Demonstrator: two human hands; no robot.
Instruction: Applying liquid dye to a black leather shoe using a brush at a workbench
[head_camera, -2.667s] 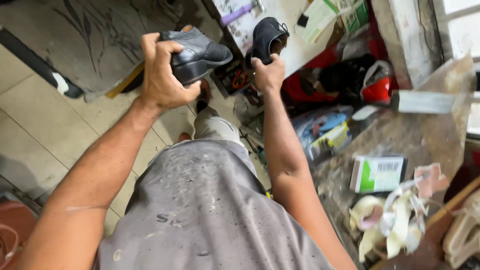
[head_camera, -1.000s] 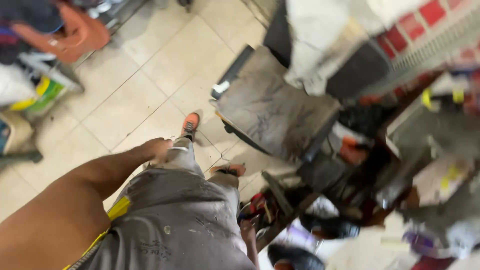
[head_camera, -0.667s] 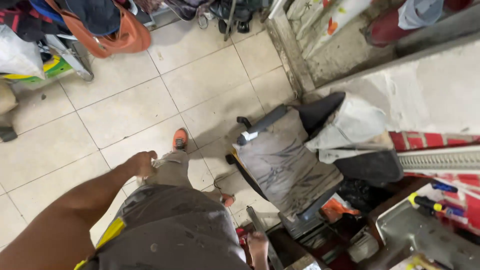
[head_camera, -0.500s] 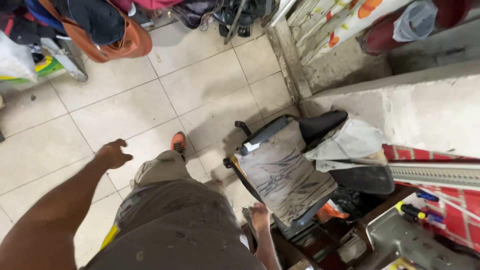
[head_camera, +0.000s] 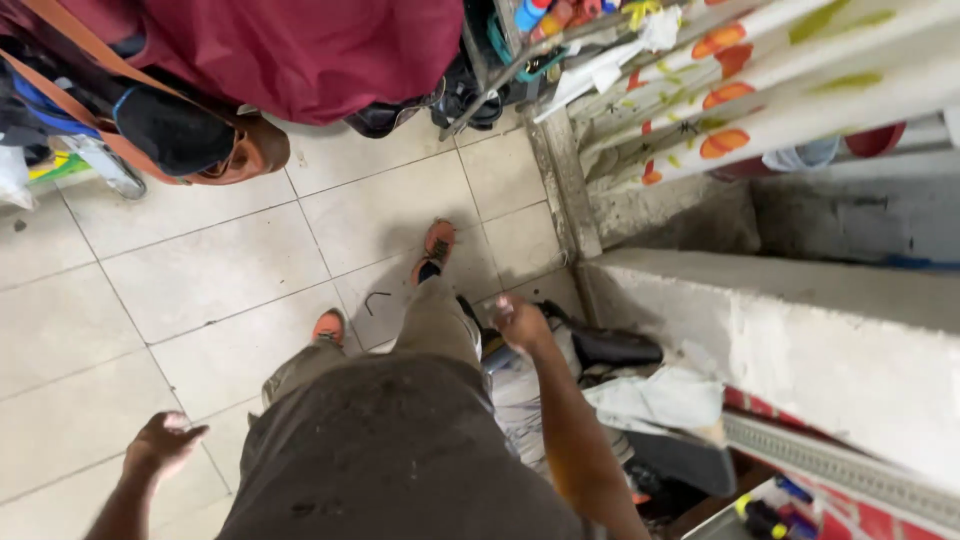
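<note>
Hands are seen empty: the left hand (head_camera: 163, 443) is held loosely curled over the tiled floor (head_camera: 200, 260), its grip released; the blurred right hand (head_camera: 519, 320) is clenched on nothing, just above a black chair (head_camera: 610, 348).

Seen from above, the person stands on a pale tiled floor (head_camera: 200, 260) in orange shoes (head_camera: 437, 243), the left hand (head_camera: 160, 445) hanging loosely curled and empty over the tiles. The right hand (head_camera: 520, 322), blurred, hovers just above a black chair (head_camera: 610, 348) draped with pale cloth (head_camera: 660, 400), beside a concrete ledge (head_camera: 800, 330). A maroon cloth (head_camera: 300, 50) hangs near the top.
</note>
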